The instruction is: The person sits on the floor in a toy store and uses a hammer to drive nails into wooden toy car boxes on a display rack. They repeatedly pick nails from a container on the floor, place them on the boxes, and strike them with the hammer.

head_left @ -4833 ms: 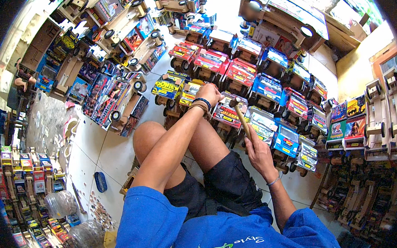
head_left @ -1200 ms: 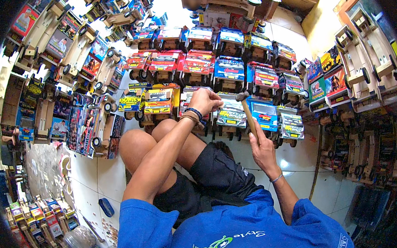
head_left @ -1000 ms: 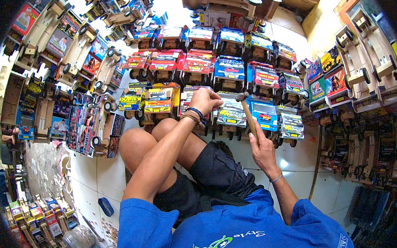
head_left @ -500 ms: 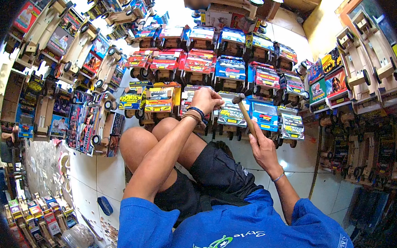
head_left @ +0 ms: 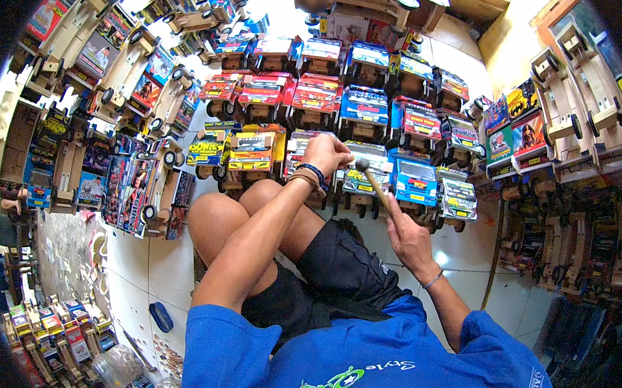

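White floor tiles [head_left: 466, 244] shine below many wooden toy trucks, which stand in rows before the person's fingers. Of the left hand [head_left: 325, 155], the thumb and fingertips are brought together in a pinch; whether some small thing is between them, I cannot tell. Fingers of the right hand [head_left: 412, 243] are closed around the handle of a hammer [head_left: 377, 188], and its dark head is just to the right of the left fingertips. Under this hammer head stands a silver and green truck [head_left: 359, 183], near the left fingertips; whether they touch it is not clear. Another truck [head_left: 295, 146] is partly hidden behind the left hand, and left of that one stands a yellow truck [head_left: 250, 155]. To the right of the hammer, beyond the right fingers, is a blue truck [head_left: 415, 181]. Farther away from both hands, red trucks [head_left: 317, 92] make part of the next row. Well to the left of the left fingers, more trucks [head_left: 130, 181] are piled, and nearer to the body a dark blue oval object [head_left: 161, 317] lies on the tiles
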`<action>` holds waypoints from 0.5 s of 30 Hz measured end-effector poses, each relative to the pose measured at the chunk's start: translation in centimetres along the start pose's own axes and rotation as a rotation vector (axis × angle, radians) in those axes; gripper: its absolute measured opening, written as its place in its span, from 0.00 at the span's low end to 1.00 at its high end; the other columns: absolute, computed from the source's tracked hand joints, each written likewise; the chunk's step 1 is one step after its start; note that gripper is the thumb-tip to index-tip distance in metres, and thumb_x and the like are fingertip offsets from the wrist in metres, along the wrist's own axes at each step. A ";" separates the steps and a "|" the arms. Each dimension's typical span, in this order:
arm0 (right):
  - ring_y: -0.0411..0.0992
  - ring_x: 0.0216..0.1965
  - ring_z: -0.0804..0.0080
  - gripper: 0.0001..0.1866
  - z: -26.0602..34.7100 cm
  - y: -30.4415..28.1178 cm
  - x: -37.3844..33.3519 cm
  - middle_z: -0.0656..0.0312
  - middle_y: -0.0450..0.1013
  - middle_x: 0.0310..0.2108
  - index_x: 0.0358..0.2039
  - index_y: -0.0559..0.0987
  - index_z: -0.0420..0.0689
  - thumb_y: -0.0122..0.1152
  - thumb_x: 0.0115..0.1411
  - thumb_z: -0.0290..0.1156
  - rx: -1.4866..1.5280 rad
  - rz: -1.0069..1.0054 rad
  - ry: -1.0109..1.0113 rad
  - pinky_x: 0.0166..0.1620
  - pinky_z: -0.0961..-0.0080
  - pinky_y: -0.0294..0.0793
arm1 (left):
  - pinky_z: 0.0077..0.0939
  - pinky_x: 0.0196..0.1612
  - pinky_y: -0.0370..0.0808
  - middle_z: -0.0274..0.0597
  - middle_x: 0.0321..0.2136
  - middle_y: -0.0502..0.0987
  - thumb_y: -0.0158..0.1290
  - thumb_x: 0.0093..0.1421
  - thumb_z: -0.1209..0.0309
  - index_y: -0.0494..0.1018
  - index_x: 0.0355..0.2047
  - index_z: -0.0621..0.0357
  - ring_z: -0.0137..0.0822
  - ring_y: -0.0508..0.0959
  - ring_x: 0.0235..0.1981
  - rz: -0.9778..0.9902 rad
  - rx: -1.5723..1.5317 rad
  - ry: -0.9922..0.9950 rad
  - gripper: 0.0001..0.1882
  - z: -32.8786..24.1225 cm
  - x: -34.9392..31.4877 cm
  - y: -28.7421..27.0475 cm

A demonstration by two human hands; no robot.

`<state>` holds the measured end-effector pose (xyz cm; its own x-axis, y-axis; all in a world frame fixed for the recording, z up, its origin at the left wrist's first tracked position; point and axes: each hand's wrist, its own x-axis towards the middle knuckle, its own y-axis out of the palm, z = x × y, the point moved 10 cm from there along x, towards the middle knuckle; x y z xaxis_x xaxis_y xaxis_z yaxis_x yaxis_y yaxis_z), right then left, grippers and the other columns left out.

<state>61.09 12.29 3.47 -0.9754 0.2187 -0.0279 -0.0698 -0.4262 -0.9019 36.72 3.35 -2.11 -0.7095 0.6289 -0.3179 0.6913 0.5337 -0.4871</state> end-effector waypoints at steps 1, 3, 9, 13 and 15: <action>0.77 0.28 0.52 0.35 0.4 -0.4 0.1 0.50 0.76 0.32 0.73 0.59 0.50 0.57 0.67 0.27 0.014 -0.066 -0.049 0.32 0.59 0.77 | 0.23 0.35 0.82 0.42 0.29 0.86 0.67 0.57 0.69 0.85 0.37 0.63 0.27 0.85 0.27 0.001 -0.015 -0.008 0.11 0.1 0.0 0.0; 0.74 0.23 0.56 0.35 0.8 -0.9 0.3 0.55 0.72 0.26 0.73 0.59 0.50 0.56 0.66 0.28 0.027 -0.152 -0.100 0.27 0.59 0.75 | 0.23 0.35 0.82 0.42 0.29 0.86 0.68 0.57 0.68 0.85 0.37 0.62 0.27 0.85 0.27 -0.004 -0.004 -0.009 0.11 0.0 0.1 -0.1; 0.75 0.23 0.56 0.35 0.9 -2.0 0.1 0.54 0.74 0.27 0.73 0.59 0.49 0.57 0.67 0.29 0.087 -0.266 -0.162 0.27 0.60 0.75 | 0.24 0.36 0.82 0.43 0.29 0.86 0.68 0.56 0.67 0.86 0.36 0.61 0.27 0.85 0.28 -0.030 0.083 0.024 0.12 -0.2 0.0 -0.2; 0.76 0.24 0.56 0.35 0.4 -1.1 0.4 0.53 0.75 0.29 0.73 0.59 0.49 0.57 0.67 0.29 0.021 -0.173 -0.113 0.27 0.61 0.75 | 0.25 0.36 0.82 0.43 0.29 0.86 0.68 0.56 0.67 0.86 0.37 0.61 0.28 0.85 0.28 -0.006 0.020 -0.008 0.11 0.0 -0.1 0.1; 0.76 0.24 0.56 0.35 0.5 -1.5 0.5 0.53 0.75 0.28 0.73 0.59 0.49 0.58 0.66 0.29 0.045 -0.220 -0.129 0.27 0.61 0.75 | 0.25 0.36 0.82 0.44 0.30 0.86 0.68 0.55 0.67 0.86 0.36 0.61 0.28 0.85 0.28 -0.021 0.016 -0.007 0.11 0.0 -0.2 -0.1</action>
<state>60.60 12.62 5.05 -0.9540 0.1980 0.2250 -0.2900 -0.4199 -0.8600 36.82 3.21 -1.98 -0.7248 0.6135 -0.3134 0.6740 0.5374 -0.5068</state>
